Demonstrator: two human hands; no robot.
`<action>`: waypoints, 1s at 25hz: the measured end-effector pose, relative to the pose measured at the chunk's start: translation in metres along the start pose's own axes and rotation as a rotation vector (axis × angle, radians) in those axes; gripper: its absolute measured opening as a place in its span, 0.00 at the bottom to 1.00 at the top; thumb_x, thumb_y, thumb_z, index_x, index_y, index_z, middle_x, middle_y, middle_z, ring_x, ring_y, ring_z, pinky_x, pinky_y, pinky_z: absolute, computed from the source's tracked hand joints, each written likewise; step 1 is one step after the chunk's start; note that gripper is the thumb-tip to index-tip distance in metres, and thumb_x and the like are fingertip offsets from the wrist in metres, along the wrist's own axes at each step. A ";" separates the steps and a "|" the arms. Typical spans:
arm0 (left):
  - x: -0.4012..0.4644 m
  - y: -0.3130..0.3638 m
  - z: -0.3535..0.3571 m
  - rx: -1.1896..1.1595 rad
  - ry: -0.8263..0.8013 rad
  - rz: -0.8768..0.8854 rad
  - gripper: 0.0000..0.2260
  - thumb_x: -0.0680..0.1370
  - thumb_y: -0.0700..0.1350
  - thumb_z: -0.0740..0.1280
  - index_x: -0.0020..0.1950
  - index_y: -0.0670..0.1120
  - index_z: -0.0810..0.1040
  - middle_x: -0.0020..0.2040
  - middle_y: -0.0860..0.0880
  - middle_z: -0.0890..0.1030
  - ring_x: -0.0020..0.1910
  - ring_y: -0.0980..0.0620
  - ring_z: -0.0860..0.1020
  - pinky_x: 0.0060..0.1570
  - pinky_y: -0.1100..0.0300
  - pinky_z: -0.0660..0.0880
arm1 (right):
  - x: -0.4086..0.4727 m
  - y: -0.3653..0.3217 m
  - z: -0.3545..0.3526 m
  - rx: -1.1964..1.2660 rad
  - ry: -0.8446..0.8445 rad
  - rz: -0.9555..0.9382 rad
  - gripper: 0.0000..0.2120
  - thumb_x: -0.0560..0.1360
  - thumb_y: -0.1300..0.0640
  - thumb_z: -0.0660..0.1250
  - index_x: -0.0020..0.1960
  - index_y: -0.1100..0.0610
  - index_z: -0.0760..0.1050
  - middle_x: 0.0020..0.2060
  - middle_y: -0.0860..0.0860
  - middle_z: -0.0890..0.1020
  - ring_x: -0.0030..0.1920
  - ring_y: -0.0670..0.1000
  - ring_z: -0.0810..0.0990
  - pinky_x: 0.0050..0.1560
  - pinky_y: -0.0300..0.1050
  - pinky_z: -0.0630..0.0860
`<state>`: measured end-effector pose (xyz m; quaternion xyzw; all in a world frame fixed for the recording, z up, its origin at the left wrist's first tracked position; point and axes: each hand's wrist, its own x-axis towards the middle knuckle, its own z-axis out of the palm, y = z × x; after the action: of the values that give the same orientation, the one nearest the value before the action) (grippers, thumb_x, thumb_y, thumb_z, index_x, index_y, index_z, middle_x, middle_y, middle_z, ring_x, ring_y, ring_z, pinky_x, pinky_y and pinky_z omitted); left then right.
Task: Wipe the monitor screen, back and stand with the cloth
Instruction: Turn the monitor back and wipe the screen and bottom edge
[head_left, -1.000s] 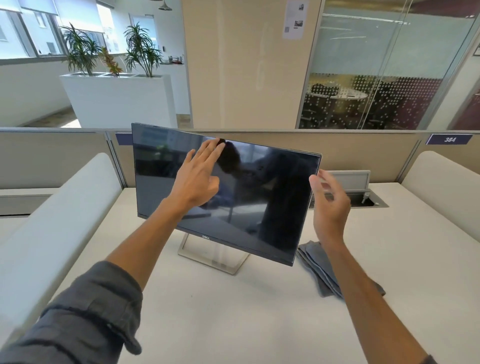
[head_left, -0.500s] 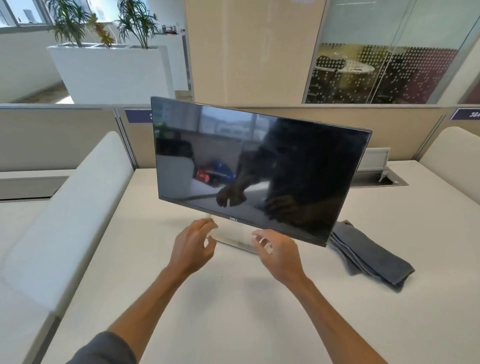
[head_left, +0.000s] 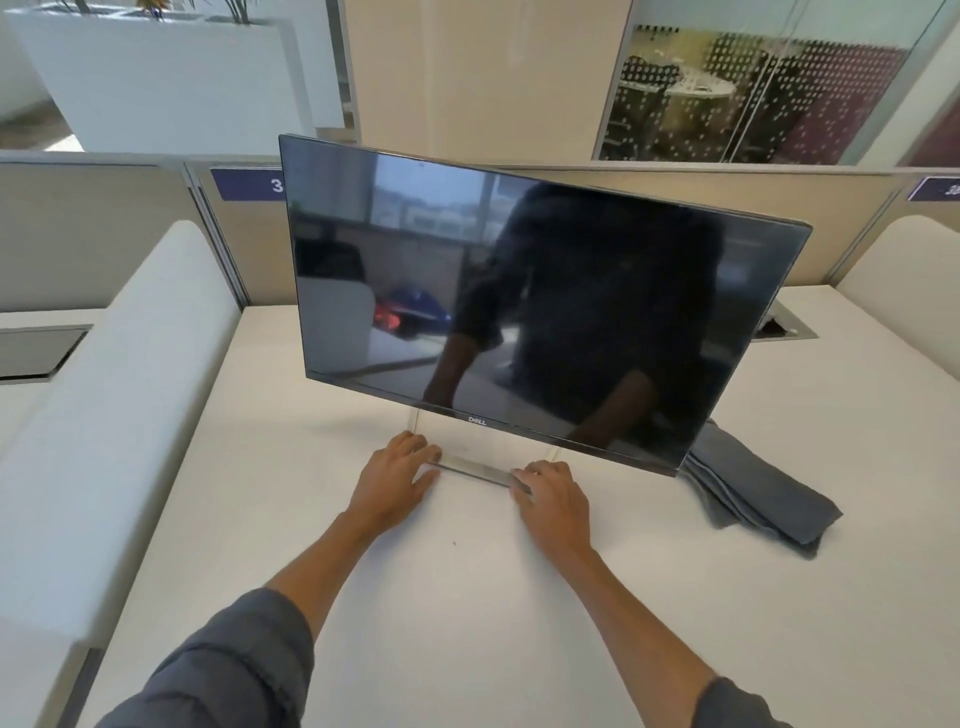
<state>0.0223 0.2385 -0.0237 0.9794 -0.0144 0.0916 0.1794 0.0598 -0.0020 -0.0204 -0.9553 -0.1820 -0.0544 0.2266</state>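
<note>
Both hands grip stand base: left hand curls fingers over its left front corner, right hand over its right front corner. Stand sits between hands, on desk. Monitor directly above grip, screen facing person, tilted. Hold likely meant to turn or reposition monitor, probably for access to back. Cloth lies folded right of right hand, well apart, partly under screen's corner, untouched. Forearms extended forward, nearly parallel, palms down, wrists low on desk.
</note>
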 end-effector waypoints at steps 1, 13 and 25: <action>0.002 -0.001 0.001 -0.005 0.026 0.000 0.10 0.78 0.49 0.65 0.57 0.50 0.79 0.57 0.50 0.78 0.60 0.47 0.74 0.52 0.55 0.74 | 0.001 0.002 -0.001 0.024 0.005 0.005 0.11 0.79 0.52 0.64 0.55 0.54 0.82 0.50 0.49 0.82 0.53 0.52 0.76 0.45 0.47 0.77; 0.017 0.000 0.015 -0.083 0.172 -0.141 0.09 0.75 0.50 0.70 0.48 0.46 0.84 0.44 0.49 0.77 0.50 0.48 0.74 0.42 0.56 0.74 | 0.042 0.024 -0.002 -0.108 -0.055 -0.129 0.11 0.79 0.47 0.62 0.55 0.45 0.82 0.48 0.41 0.78 0.51 0.47 0.72 0.38 0.42 0.71; 0.035 0.030 0.037 0.021 0.304 -0.321 0.06 0.75 0.46 0.70 0.46 0.44 0.83 0.42 0.47 0.76 0.46 0.45 0.76 0.44 0.54 0.75 | 0.090 0.053 0.000 -0.119 -0.025 -0.254 0.09 0.78 0.48 0.65 0.55 0.45 0.82 0.48 0.44 0.81 0.50 0.50 0.76 0.35 0.42 0.71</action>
<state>0.0614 0.1974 -0.0412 0.9459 0.1697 0.2086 0.1817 0.1634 -0.0165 -0.0258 -0.9368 -0.3009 -0.0815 0.1586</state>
